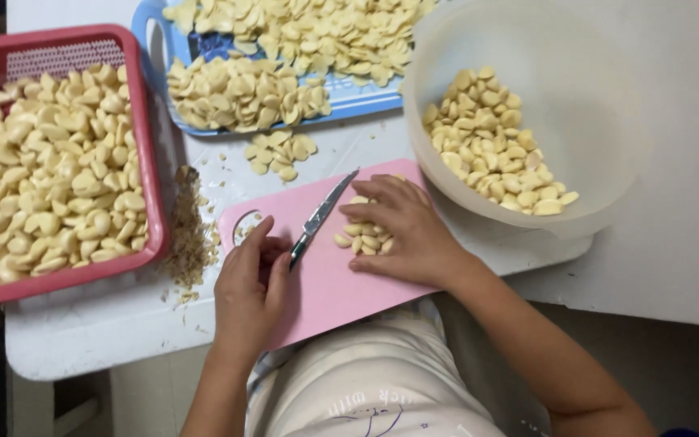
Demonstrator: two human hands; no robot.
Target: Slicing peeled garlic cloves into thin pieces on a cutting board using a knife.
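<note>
Fingers of the left hand (251, 279) grip the knife (321, 214) handle; the right hand (398, 231) lies flat, fingers cupped over garlic cloves (362, 237) on the pink cutting board (325, 291). Risk: the blade sits just beside the right fingertips; a slip could cut them.

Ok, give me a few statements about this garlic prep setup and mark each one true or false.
1. The left hand holds a knife over the pink cutting board. True.
2. The right hand rests on a small pile of garlic cloves on the board. True.
3. The red basket is empty. False: it is full of peeled cloves.
4. The round white bowl holds garlic. True.
5. The blue tray holds whole onions. False: it holds flat garlic pieces.
</note>
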